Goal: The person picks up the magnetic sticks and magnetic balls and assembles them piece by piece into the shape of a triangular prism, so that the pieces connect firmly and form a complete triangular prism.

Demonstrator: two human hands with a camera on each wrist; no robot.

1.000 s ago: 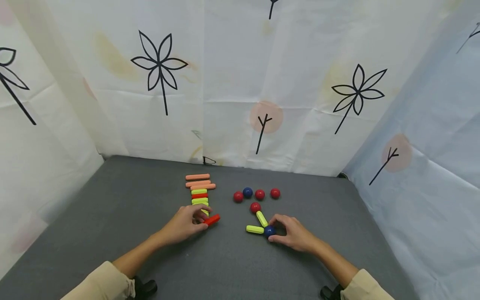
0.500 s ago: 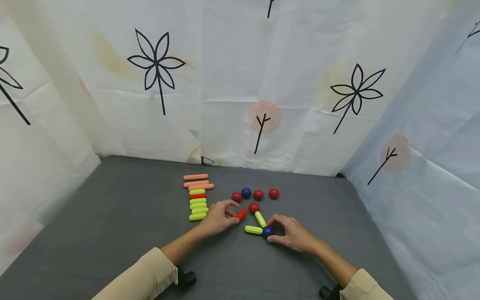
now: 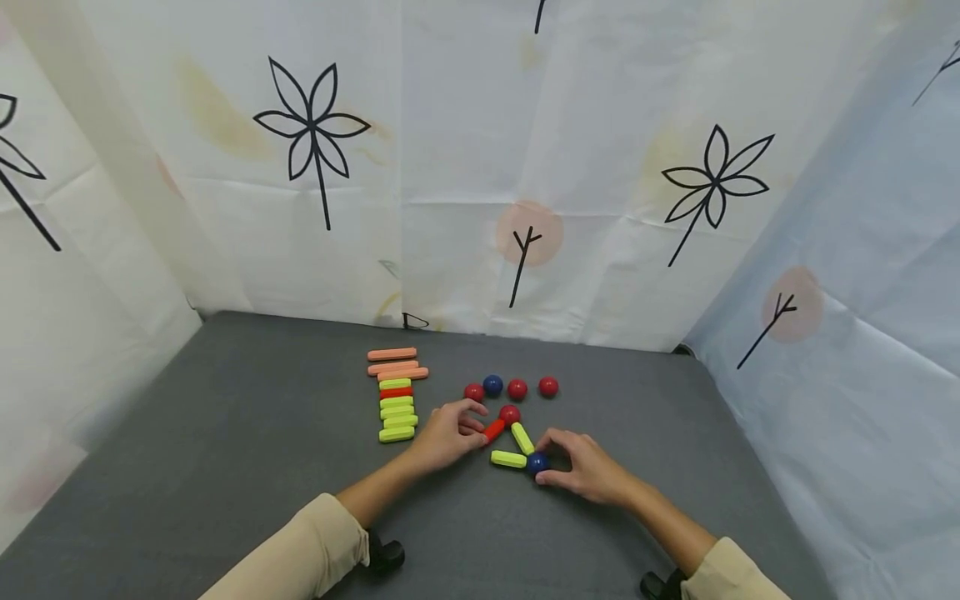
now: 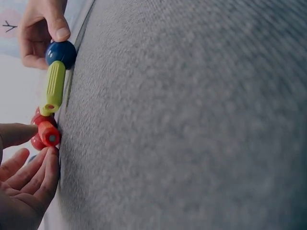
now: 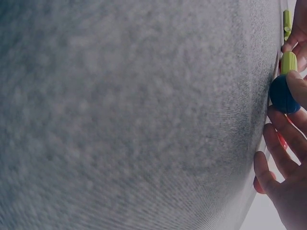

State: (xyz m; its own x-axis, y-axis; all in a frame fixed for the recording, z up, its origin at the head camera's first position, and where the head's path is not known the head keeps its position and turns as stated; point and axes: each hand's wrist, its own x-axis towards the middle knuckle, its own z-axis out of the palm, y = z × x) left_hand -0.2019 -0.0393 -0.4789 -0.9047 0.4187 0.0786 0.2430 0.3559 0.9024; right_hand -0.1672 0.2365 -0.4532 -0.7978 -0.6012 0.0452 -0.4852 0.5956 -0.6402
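The left hand (image 3: 447,435) pinches a red rod (image 3: 494,431) near one end, between its thumb and fingertips, just above the grey table (image 3: 450,533). The rod slants away from the hand, and its far end meets a red ball (image 3: 510,415); whether the two are joined I cannot tell. From that ball a slanting yellow rod (image 3: 522,438) runs to a blue ball (image 3: 537,463), and a level yellow rod (image 3: 508,458) juts from the blue ball toward the left hand's side, its other end free. The right hand (image 3: 588,468) pinches the blue ball between thumb and forefinger; in the right wrist view its remaining fingers are spread apart, clear of the ball. Beyond the joined pieces, a second blue ball (image 3: 492,385) and three more red balls (image 3: 517,389) lie in a loose row, the leftmost red one just beside the left hand's fingers. Left of that hand, five yellow rods (image 3: 397,435) and a spare red rod (image 3: 395,393) lie side by side in a column, with three orange rods (image 3: 392,355) at its far end. A white cloth (image 3: 450,167) printed with black flowers hangs behind the table.
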